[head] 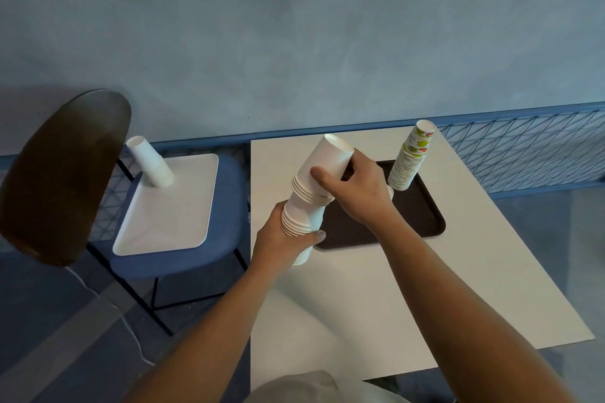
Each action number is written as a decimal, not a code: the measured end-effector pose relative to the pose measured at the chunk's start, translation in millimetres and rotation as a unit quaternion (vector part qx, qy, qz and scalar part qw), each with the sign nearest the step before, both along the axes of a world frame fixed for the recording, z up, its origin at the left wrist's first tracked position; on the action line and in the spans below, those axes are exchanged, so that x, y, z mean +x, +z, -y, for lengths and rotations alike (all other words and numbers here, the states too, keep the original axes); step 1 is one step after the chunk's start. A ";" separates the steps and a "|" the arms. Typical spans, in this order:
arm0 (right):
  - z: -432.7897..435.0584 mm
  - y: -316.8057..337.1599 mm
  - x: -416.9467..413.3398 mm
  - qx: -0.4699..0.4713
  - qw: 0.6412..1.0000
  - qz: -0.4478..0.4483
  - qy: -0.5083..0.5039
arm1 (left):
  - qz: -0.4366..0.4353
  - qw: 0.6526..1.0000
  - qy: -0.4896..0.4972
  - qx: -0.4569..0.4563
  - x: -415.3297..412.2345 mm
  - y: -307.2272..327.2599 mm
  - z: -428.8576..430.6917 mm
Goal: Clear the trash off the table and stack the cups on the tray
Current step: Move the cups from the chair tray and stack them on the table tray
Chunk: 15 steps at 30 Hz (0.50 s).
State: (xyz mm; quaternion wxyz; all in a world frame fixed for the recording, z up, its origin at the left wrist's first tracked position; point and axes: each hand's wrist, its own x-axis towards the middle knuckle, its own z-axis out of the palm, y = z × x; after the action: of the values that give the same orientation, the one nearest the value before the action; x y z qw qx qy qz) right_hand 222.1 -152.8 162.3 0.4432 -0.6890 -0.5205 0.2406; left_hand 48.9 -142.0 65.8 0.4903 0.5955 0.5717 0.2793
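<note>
A tall stack of upside-down white paper cups leans to the right over the left edge of the dark brown tray on the white table. My left hand grips the lower part of that stack. My right hand holds the top cups of the same stack from the right. A second stack of cups with a green and red fruit print stands upside down at the tray's far right corner. Part of a small white cup shows behind my right hand.
A blue chair with a dark wooden back stands left of the table. It carries a white tray with a short stack of white cups leaning on it. A blue mesh rail runs behind the table.
</note>
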 end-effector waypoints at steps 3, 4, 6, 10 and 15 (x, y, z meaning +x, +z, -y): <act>-4.8 1.2 17.8 0.017 0.999 -0.027 -0.023 | 0.009 1.000 0.006 -0.004 18.0 1.0 -2.9; -6.9 1.2 24.7 0.023 0.998 -0.041 -0.029 | 0.010 1.000 0.008 -0.005 25.5 1.7 -3.7; -10.7 2.2 40.2 0.032 0.995 -0.081 -0.038 | 0.013 1.000 0.013 -0.008 42.2 2.8 -4.9; -19.9 -0.8 81.0 0.027 0.981 -0.186 -0.043 | 0.023 0.999 0.023 -0.009 80.9 4.4 -5.4; -32.9 -11.6 128.8 0.016 0.928 -0.369 -0.045 | 0.027 0.999 0.044 -0.018 128.3 4.5 -3.2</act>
State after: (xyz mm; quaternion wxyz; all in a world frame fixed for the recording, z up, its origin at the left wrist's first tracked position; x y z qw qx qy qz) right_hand 350.9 -120.0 150.7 0.6252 -0.5673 -0.2919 0.4495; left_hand 177.2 -138.8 70.3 0.5036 0.5531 0.5890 0.3057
